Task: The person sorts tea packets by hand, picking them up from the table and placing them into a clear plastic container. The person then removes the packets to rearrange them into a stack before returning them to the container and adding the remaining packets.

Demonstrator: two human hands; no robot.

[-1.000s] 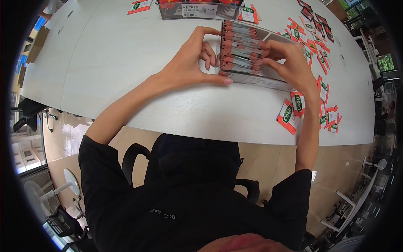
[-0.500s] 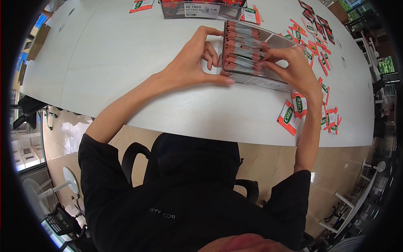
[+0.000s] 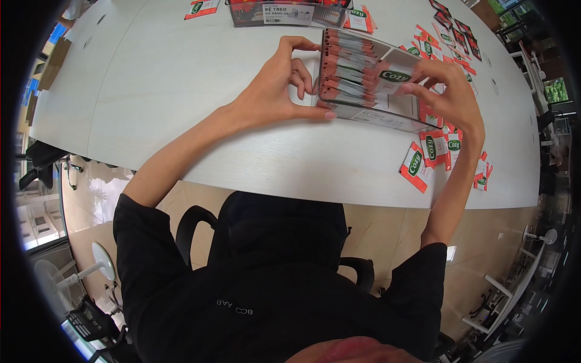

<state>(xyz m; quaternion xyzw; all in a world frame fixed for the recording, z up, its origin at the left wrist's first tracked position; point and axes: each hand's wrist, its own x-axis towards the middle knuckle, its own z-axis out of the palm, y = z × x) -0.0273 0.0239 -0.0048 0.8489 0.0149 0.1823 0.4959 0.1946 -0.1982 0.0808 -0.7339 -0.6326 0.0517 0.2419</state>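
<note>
At a white table (image 3: 242,163), a right hand (image 3: 455,94) has drawn back from a packed row (image 3: 348,66), a Cozy sachet (image 3: 393,77) now pinched between thumb and fingers.
The sachet is above the clear bin (image 3: 387,120), apart from the row; the left hand (image 3: 273,91), thumb and forefinger wide, braces its end.

White table (image 3: 254,157): clear bin (image 3: 393,118), labelled bin (image 3: 284,15), loose red-and-white sachets (image 3: 414,166), darker sachets (image 3: 466,39) near far edge.
</note>
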